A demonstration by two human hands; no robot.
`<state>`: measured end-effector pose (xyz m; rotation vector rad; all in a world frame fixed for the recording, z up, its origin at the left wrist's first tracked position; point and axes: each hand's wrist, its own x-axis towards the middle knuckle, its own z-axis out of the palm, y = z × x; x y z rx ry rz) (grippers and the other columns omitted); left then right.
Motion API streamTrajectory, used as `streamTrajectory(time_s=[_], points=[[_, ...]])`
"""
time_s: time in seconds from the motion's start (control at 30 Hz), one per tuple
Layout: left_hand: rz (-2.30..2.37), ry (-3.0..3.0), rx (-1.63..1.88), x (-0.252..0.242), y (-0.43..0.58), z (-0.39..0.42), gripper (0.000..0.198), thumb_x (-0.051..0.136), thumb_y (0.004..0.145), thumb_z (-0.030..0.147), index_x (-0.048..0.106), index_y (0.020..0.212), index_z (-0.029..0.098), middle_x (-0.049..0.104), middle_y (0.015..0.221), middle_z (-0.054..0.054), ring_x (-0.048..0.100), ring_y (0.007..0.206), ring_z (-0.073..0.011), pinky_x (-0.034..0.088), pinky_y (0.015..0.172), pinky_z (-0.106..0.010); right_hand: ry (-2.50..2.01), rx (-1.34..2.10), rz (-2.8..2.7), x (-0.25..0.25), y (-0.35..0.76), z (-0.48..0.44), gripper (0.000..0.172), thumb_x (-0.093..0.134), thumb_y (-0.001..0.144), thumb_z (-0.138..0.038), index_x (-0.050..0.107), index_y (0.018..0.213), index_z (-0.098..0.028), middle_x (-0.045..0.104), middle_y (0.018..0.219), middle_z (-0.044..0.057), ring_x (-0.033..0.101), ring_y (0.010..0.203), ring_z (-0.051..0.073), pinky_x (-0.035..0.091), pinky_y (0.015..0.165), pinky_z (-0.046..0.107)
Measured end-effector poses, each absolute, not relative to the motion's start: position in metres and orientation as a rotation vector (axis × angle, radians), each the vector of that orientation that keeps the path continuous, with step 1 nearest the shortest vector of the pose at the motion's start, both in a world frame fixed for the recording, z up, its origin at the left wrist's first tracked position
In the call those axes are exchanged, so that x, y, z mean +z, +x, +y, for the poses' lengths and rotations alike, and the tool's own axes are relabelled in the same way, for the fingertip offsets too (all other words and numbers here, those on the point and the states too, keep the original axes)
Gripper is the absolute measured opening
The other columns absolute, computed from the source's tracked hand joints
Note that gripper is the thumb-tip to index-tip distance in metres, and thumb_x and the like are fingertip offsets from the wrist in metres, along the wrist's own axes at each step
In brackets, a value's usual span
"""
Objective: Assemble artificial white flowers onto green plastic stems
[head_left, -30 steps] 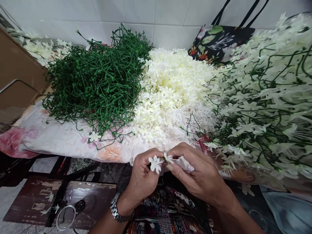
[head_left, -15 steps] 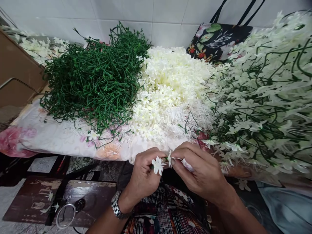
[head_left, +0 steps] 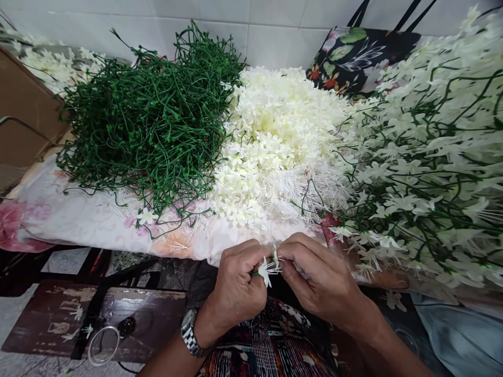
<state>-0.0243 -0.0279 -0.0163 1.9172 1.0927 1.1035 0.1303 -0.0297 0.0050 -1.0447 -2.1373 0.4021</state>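
Observation:
My left hand (head_left: 241, 277) is closed around a green plastic stem that carries white artificial flowers. One white flower (head_left: 265, 271) pokes out past the thumb, facing right, with thin white stamens in front of it. A second small white flower (head_left: 275, 257) sits just above, between the two hands. My right hand (head_left: 316, 275) pinches at this second flower with thumb and forefinger; its fingertips partly hide what they grip. Beyond the hands lie a pile of loose white blossoms (head_left: 275, 115) and a bunch of thin white stamens (head_left: 288, 193).
A tangled heap of green stems (head_left: 153, 120) lies at the left on a flowered cloth (head_left: 94, 220). Finished-looking stemmed white flowers (head_left: 428, 173) are heaped at the right. A black floral bag (head_left: 361, 60) leans on the tiled wall. A cardboard box (head_left: 23, 115) stands far left.
The lower flower in my left hand has turned from facing the camera to facing right, and stamens now show at it. My right fingertips stay close to the upper flower. The view has shifted slightly.

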Motion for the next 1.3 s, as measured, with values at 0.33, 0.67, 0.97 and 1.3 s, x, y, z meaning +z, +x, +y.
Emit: streamTrajectory(time_s=[0.33, 0.67, 0.97, 1.3], points=[[1.126, 1.984, 1.072, -0.016, -0.021, -0.027, 0.018, 0.038, 0.054, 0.002, 0.036, 0.055, 0.02, 0.032, 0.052, 0.003, 0.033, 0.049, -0.0112, 0.024, 0.046, -0.025, -1.066, 0.381, -2.184, 0.004, 0.13, -0.03, 0.019, 0.039, 0.086, -0.005, 0.052, 0.079, -0.017, 0.052, 0.069, 0.004, 0.049, 0.066, 0.014, 0.043, 0.058, 0.026], [1.069, 1.827, 1.077, -0.01, -0.024, -0.025, 0.02, 0.039, 0.066, 0.002, 0.054, 0.062, 0.016, 0.044, 0.052, 0.002, 0.042, 0.049, -0.0111, 0.031, 0.047, -0.021, -1.06, 0.62, -2.076, 0.008, 0.136, -0.028, 0.011, 0.046, 0.085, -0.009, 0.053, 0.084, -0.017, 0.054, 0.072, 0.002, 0.052, 0.065, 0.012, 0.044, 0.057, 0.023], [1.131, 1.962, 1.213, -0.011, -0.023, -0.032, 0.02, 0.042, 0.068, 0.002, 0.057, 0.067, 0.016, 0.045, 0.052, 0.002, 0.043, 0.048, -0.011, 0.032, 0.045, -0.02, -1.058, 0.75, -1.88, 0.013, 0.135, -0.032, 0.013, 0.048, 0.085, -0.013, 0.057, 0.077, -0.016, 0.055, 0.066, 0.0, 0.052, 0.06, 0.01, 0.041, 0.055, 0.022], [1.13, 2.147, 1.284, -0.013, -0.024, -0.034, 0.021, 0.042, 0.071, 0.0, 0.056, 0.073, 0.015, 0.043, 0.055, 0.003, 0.042, 0.05, -0.0106, 0.031, 0.045, -0.02, -1.096, 0.681, -1.876, 0.009, 0.13, -0.035, 0.012, 0.046, 0.084, -0.01, 0.055, 0.077, -0.015, 0.054, 0.069, 0.001, 0.051, 0.062, 0.01, 0.041, 0.056, 0.021]])
